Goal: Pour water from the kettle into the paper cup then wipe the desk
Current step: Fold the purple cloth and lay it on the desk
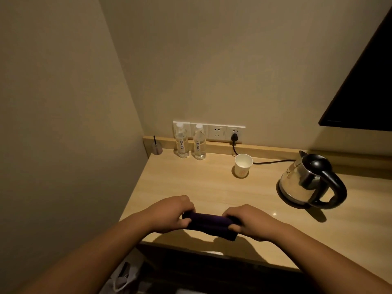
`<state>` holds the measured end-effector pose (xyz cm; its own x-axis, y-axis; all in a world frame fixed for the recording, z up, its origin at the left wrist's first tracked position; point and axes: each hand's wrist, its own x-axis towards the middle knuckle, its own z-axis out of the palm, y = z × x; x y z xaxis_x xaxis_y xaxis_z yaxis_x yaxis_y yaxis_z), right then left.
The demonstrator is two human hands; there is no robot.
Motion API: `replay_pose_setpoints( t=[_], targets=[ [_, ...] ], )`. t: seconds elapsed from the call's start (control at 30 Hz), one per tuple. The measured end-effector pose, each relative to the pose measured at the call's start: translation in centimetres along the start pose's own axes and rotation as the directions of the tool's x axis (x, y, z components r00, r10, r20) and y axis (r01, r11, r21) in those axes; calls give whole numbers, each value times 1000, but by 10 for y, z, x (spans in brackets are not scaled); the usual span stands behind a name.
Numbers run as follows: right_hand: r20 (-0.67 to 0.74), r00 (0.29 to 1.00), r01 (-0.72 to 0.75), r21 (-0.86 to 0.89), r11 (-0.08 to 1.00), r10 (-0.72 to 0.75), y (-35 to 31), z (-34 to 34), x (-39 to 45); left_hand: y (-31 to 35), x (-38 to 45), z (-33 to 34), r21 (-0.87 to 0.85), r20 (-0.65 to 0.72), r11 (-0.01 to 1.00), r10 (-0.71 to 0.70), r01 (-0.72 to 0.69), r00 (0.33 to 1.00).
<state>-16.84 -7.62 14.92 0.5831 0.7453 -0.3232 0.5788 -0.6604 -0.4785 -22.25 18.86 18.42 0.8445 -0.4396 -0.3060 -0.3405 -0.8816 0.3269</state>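
- Nearest, both bare forearms reach in from the bottom edge toward the front of the wooden desk (191, 187).
- The left hand (169, 213) is curled closed around one end of a dark folded cloth (209, 223), thumb underneath and fingers over the top.
- The right hand (251, 221) is closed the same way on the cloth's other end, so the cloth stretches between the two hands just above the desk's front edge.
- Further back and to the right, the steel kettle (297, 183) with its black handle sits upright on its base, well apart from the hands.
- Behind the hands, near the middle of the desk, the white paper cup (243, 166) stands upright; whether it holds water cannot be told.
- A black cord runs from the kettle behind the cup to a plug (234, 137) in the wall socket strip.
- At the back left, two clear water bottles (191, 145) stand side by side against the wall ledge.
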Motion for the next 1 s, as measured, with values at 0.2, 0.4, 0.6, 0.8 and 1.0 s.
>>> replay_pose_setpoints(
  t=[0.2, 0.4, 0.6, 0.8, 1.0],
  targets=[
    [9, 999, -54, 89, 995, 53, 15, 9, 32, -33, 20, 4, -2, 36, 1000, 10, -10, 999],
    [-58, 990, -123, 82, 989, 128, 8, 8, 89, -95, 40, 6, 54, -20, 998, -24, 25, 1000],
    [-221, 949, -250, -96, 964, 224, 0, 2, 156, -147, 67, 17, 141, -215, 982, -92, 124, 972],
    [-410, 906, -289, -419, 860, 105, -1, 22, 179, -170, 75, 53, -100, -337, 965, -262, 242, 904],
    [-292, 949, -176, -168, 970, 122, 0, 95, 152, -178, 55, 113, 161, -151, 984, 104, -80, 983]
  ],
)
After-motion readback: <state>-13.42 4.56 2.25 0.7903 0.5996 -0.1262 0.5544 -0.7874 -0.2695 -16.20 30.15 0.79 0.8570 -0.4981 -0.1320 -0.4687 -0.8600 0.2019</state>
